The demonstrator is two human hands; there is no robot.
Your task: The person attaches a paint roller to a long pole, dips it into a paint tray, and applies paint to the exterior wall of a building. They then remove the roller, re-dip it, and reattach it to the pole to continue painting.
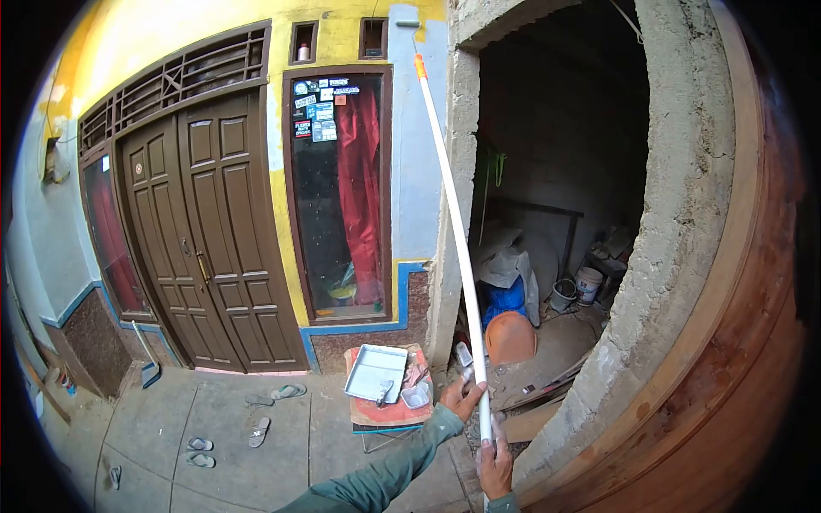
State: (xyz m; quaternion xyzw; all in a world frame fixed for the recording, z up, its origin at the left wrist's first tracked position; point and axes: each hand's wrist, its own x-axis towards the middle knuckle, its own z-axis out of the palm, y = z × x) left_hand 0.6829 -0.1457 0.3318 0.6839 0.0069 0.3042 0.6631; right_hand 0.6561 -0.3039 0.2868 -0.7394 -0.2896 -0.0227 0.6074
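Observation:
My left hand (463,399) is wrapped round a long white pole (462,239), and my right hand (494,466) grips the same pole lower down, near its bottom end. Up at the top, past an orange collar, the pole carries a paint roller (408,23) that rests against the pale blue wall strip (419,154) beside the window. Yellow paint shows on the wall around that strip. Below the window, a paint tray (376,373) and a small white container (416,395) lie on a low stand with a reddish, stained top (389,415).
Brown double doors (201,231) stand left of a window (338,197) with a red curtain. Sandals (259,432) and a dustpan (150,374) lie on the concrete floor. At right, a rough doorway (684,171) opens on a dark room with buckets (588,285) and an orange object (510,338).

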